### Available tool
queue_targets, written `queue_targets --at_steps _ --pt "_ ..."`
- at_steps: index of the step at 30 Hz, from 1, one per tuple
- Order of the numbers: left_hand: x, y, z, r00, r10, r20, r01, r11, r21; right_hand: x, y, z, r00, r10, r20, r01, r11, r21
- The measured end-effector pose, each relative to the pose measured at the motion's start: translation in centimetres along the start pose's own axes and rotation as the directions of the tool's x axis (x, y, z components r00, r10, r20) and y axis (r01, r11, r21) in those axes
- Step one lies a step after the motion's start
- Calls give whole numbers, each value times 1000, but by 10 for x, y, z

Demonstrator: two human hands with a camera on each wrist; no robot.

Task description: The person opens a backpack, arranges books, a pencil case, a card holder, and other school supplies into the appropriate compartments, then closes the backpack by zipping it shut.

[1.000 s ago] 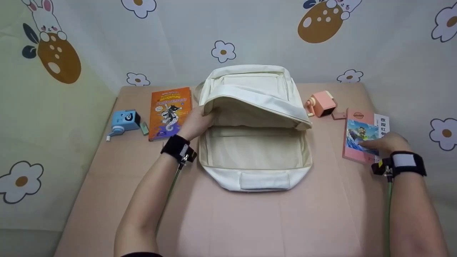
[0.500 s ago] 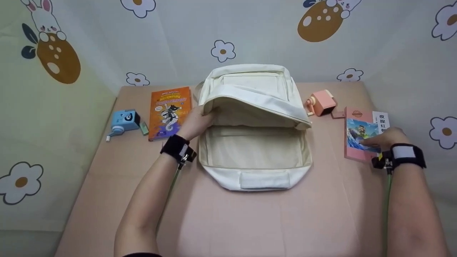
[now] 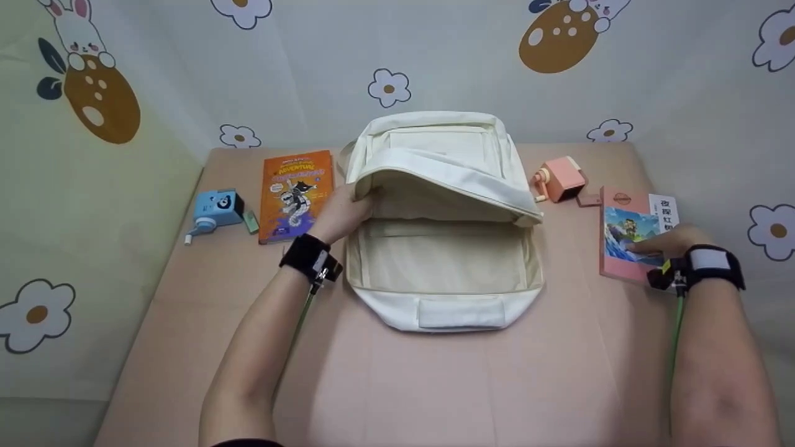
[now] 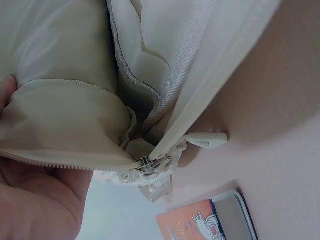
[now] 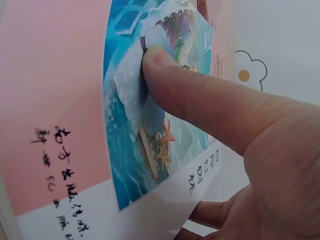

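A cream backpack (image 3: pixel 466 310) lies on the table with its main compartment unzipped. My left hand (image 3: pixel 343 211) holds up the flap's left edge. In the left wrist view, the zipper edge of the flap (image 4: pixel 65 120) lies between the thumb and the fingers. Off to the right, my right hand (image 3: pixel 680 241) grips a pink book (image 3: pixel 624 267) by its right side. The thumb presses on the picture of the cover (image 5: pixel 125 165), and other fingers show beyond the book's edge in the right wrist view.
An orange book (image 3: pixel 292 186) lies left of the backpack. Beyond it are a blue pencil sharpener (image 3: pixel 217 208) with a crank and a small green eraser (image 3: pixel 251 223). A pink crank sharpener (image 3: pixel 561 179) and a small pink block (image 3: pixel 589 200) lie between backpack and pink book.
My right hand and wrist have moved slightly forward, and the pink book has shifted a little with them. The left hand holds the flap as before.
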State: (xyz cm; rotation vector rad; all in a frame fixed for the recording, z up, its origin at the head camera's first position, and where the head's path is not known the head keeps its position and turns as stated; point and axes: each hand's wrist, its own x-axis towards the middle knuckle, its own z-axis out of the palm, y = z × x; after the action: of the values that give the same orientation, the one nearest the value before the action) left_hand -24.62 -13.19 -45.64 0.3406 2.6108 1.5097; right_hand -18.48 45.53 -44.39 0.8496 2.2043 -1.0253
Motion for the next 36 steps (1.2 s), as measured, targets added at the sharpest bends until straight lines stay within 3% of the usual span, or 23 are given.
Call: queue_targets --at_steps 2,5,14,22,29,36 --pt "0 0 0 1000 4 1 -4 1000 -2 4 3 -1 1000 16 9 -17 999 34" --pt "0 0 0 1000 5 2 -5 1000 -9 4 5 -2 1000 11 -5 -11 1000 3" --pt "-1 -1 -2 1000 -4 11 4 1000 -4 -10 3 2 999 42 10 -43 984 173" --pt "0 1 -1 1000 -2 16 2 1000 9 15 24 -16 1000 -24 -7 24 999 -36" --pt "1 1 -1 1000 4 20 -4 1000 1 21 35 -29 997 -63 -40 62 998 -16" --pt "1 0 -2 1000 9 20 -9 1000 -8 19 41 -28 978 -195 -79 201 976 78"
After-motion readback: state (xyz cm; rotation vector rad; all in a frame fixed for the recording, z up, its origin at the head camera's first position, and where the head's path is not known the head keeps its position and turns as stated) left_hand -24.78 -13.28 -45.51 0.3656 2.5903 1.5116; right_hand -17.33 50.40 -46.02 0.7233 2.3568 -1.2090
